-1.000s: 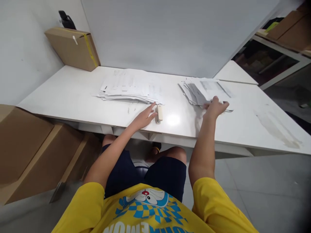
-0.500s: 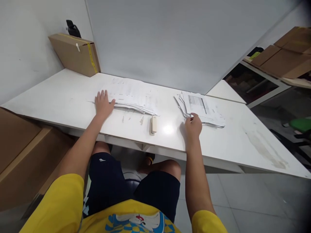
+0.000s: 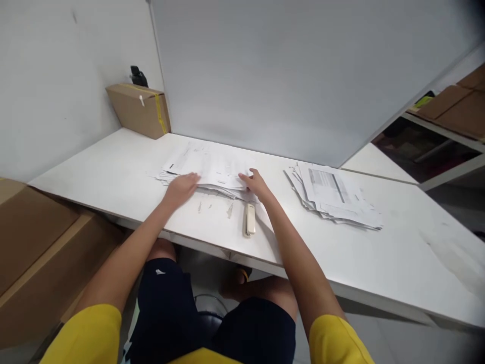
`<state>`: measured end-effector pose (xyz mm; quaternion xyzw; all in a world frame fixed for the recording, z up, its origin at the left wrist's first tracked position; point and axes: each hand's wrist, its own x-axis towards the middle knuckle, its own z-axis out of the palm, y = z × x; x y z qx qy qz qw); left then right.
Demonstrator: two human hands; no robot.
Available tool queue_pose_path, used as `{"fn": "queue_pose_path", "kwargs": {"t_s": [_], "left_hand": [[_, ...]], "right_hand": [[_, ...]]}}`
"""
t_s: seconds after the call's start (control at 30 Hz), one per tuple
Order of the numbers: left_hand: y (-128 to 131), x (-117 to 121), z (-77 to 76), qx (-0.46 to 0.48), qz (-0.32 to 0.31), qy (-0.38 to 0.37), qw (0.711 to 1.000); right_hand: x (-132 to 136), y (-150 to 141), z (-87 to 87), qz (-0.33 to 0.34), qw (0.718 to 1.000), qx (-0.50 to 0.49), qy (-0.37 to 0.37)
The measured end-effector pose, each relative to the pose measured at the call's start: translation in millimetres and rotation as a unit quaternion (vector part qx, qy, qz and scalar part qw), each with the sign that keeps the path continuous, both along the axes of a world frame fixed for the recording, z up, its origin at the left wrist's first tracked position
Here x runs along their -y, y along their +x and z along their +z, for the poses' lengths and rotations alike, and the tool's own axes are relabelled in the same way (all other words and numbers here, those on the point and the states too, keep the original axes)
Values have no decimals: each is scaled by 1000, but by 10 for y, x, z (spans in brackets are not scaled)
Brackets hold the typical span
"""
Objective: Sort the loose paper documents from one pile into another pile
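On the white desk [image 3: 125, 167] lies a loose stack of printed papers [image 3: 220, 162], its edges uneven. My left hand [image 3: 184, 188] rests at the front edge of this stack; its fingers point right over the sheets and their tips are smeared. At the stack's right end is my right hand [image 3: 257, 184], thumb and forefinger apart by the paper's edge; the other fingers are partly hidden. A cream stapler [image 3: 250, 220] lies just in front of the stack. Farther right sits a second messy stack of printed papers [image 3: 333, 194], with neither hand on it.
A cardboard box with yellow tape [image 3: 140, 111] stands in the desk's back left corner, a black object [image 3: 138, 77] behind it. A grey panel [image 3: 257, 76] borders the back. Cardboard [image 3: 34, 237] fills the lower left. Shelves with boxes [image 3: 458, 111] stand at far right.
My right hand has left the right stack and moved left to the left stack. My left hand has slid right along its front edge. The view has shifted, too.
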<state>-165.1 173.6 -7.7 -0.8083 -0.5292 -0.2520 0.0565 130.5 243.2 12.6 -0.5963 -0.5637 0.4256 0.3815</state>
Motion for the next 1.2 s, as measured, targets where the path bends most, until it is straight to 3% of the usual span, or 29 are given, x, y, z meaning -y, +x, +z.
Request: {"fn": "queue_pose_path", "kwargs": {"t_s": [0.13,0.23,0.37,0.47,1.03,1.2], "left_hand": [[127,26,92,-84,-112,-35,990],[159,5,129,-106,-132,-41,985],[136,-31,106,-80,-83,-24,993],[121,-50,74,-75,-82,-35,993],[73,0,29,-25,-53,9,998],[51,18,1,6,45,60,997]], "right_hand": [[-150,-2,-127,-24,986,-156,-45],[-170,204,-184,-7,973,-221,-64],[-177,483,-217,-32,972,-219,-76],[-188,615,-237,-51,967,-238,-77],[-244,843,-317,-148,969,-188,-64],[-251,830,-357,-125,968,-207,-70]]}}
